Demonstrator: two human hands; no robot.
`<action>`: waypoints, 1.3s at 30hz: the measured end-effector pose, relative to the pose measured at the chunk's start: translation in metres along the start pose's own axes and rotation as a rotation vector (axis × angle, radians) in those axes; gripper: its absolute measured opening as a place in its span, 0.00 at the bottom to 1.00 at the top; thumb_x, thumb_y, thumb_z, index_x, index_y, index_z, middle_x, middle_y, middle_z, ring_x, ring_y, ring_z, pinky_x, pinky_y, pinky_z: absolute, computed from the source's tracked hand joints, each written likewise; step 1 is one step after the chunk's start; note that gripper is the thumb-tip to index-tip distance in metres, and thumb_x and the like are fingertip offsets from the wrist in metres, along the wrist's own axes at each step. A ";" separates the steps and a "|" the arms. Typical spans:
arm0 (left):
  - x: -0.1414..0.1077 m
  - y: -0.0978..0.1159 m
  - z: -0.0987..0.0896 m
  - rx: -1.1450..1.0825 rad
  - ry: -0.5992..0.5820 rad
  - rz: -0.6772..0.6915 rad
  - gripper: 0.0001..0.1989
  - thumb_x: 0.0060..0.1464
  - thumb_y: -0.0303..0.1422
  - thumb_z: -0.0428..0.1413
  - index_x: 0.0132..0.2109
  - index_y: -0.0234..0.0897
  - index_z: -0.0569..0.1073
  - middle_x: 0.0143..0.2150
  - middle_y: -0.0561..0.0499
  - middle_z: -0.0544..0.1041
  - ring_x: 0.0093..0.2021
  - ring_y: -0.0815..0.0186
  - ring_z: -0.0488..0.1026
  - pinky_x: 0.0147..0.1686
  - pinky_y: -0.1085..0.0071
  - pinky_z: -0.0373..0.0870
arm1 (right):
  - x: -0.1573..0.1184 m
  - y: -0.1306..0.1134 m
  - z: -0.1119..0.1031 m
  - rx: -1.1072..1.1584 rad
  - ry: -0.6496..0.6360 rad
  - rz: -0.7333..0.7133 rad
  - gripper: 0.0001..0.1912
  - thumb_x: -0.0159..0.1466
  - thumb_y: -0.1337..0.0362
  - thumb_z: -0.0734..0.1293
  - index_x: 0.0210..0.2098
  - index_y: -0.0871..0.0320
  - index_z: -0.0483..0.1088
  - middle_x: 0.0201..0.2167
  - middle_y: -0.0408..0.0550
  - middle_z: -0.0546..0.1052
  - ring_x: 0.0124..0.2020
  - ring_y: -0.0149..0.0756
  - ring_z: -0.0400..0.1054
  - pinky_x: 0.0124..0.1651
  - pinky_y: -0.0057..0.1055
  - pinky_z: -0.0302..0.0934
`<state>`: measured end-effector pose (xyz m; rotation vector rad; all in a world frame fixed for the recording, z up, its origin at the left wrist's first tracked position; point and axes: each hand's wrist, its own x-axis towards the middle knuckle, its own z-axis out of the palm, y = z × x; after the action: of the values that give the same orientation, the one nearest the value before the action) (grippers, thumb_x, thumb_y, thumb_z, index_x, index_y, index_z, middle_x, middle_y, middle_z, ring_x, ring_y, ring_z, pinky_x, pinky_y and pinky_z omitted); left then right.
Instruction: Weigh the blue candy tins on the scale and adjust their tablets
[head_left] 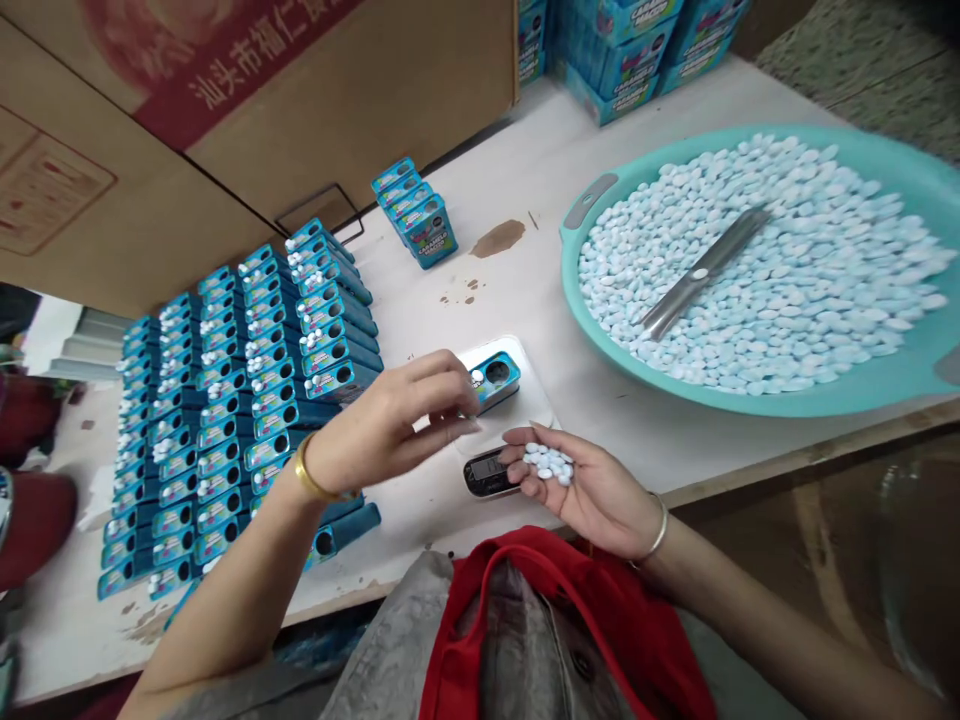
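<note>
My right hand (589, 490) is palm up with a small pile of pale blue and white candies (548, 463) in its cupped palm. Just left of a blue tin (496, 380), my left hand (420, 410) hovers with bent fingers; whether anything is between its fingertips I cannot make out. The tin lies on a white scale (534, 390), its round dark opening facing up and a few white candies on its top. The scale's dark display (487, 472) is partly behind my right fingers.
A teal basin (600, 340) of candies with a metal scoop (705, 275) stands at the right. Rows of blue tins (225, 420) fill the left, a few more (416, 215) stand behind, and cardboard boxes (337, 90) line the back.
</note>
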<state>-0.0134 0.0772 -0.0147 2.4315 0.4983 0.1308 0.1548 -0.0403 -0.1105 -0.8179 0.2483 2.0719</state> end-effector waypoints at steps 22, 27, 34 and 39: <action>-0.004 -0.027 0.019 0.142 0.389 -0.183 0.06 0.59 0.30 0.52 0.42 0.35 0.72 0.36 0.49 0.73 0.32 0.72 0.67 0.30 0.74 0.65 | -0.030 -0.022 -0.039 0.056 0.256 -0.207 0.07 0.59 0.67 0.65 0.34 0.64 0.74 0.27 0.47 0.72 0.22 0.23 0.61 0.19 0.17 0.57; 0.000 -0.027 0.023 0.169 0.294 -0.104 0.09 0.59 0.32 0.52 0.45 0.35 0.71 0.39 0.48 0.71 0.35 0.70 0.68 0.36 0.72 0.68 | -0.027 -0.018 -0.037 0.033 0.220 -0.196 0.08 0.54 0.66 0.69 0.34 0.63 0.74 0.27 0.46 0.73 0.22 0.23 0.61 0.19 0.17 0.56; 0.025 -0.027 0.033 0.199 0.285 -0.032 0.09 0.61 0.29 0.47 0.39 0.35 0.72 0.35 0.48 0.73 0.35 0.69 0.69 0.35 0.71 0.67 | -0.022 -0.011 -0.025 0.012 0.201 -0.179 0.10 0.52 0.64 0.72 0.32 0.64 0.74 0.25 0.46 0.73 0.20 0.23 0.59 0.18 0.19 0.54; 0.021 -0.020 0.026 0.105 0.344 -0.066 0.11 0.59 0.36 0.52 0.47 0.36 0.69 0.40 0.46 0.73 0.41 0.66 0.70 0.42 0.68 0.68 | -0.019 -0.006 -0.028 0.005 0.174 -0.164 0.08 0.55 0.63 0.70 0.32 0.62 0.75 0.25 0.44 0.74 0.19 0.22 0.59 0.17 0.18 0.54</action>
<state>0.0048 0.0843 -0.0485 2.5010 0.7521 0.5119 0.1795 -0.0616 -0.1191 -0.9844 0.2722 1.8491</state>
